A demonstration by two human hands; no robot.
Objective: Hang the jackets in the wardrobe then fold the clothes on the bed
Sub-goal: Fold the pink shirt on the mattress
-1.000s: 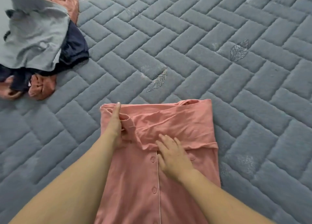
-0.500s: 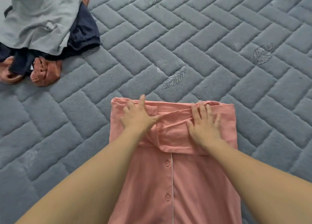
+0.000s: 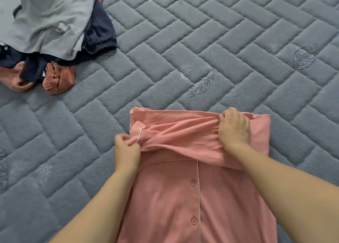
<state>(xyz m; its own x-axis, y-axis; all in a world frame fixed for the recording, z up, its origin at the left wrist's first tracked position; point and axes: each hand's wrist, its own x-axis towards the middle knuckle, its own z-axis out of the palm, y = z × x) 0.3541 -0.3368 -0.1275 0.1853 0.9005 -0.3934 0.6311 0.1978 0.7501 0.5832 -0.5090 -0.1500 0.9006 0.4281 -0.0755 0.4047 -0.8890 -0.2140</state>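
Both hands, left hand (image 3: 126, 151) and right hand (image 3: 233, 128), pinch the pink shirt's (image 3: 192, 197) folded-over band; best draw it evenly toward the buttons (image 3: 193, 182).

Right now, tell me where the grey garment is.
In the head view, the grey garment lies at the upper left on the quilted bed, topping a pile of navy clothes, far from the pink shirt.

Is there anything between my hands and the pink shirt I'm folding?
Nothing visible. The left hand and right hand each already grip the pink button-up shirt; the clothes pile lies apart, far left.
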